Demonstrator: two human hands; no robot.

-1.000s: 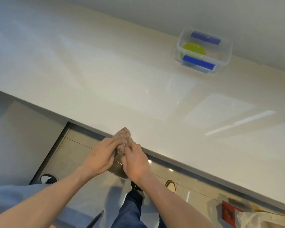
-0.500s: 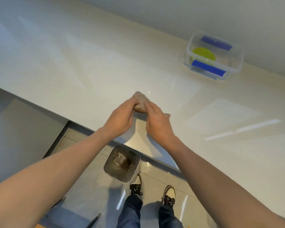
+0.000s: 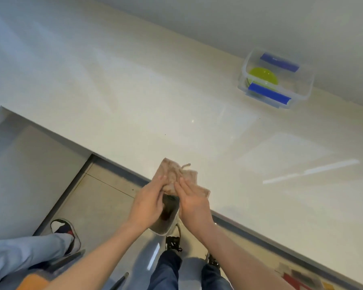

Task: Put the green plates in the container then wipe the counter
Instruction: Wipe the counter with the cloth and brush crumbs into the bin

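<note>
A clear plastic container with blue clip handles stands at the far right of the cream counter, against the wall. Green plates lie inside it. A beige cloth rests at the counter's near edge. My left hand and my right hand both grip the cloth from the near side, fingers pinching its crumpled middle. Part of the cloth is hidden under my fingers.
Below the counter edge a small metal bin stands on the tiled floor, between my hands. My shoes are beneath it. Another person's leg and shoe are at lower left.
Both hands drew the cloth back from the middle of the counter to its near edge, above the bin. The container has not moved.
</note>
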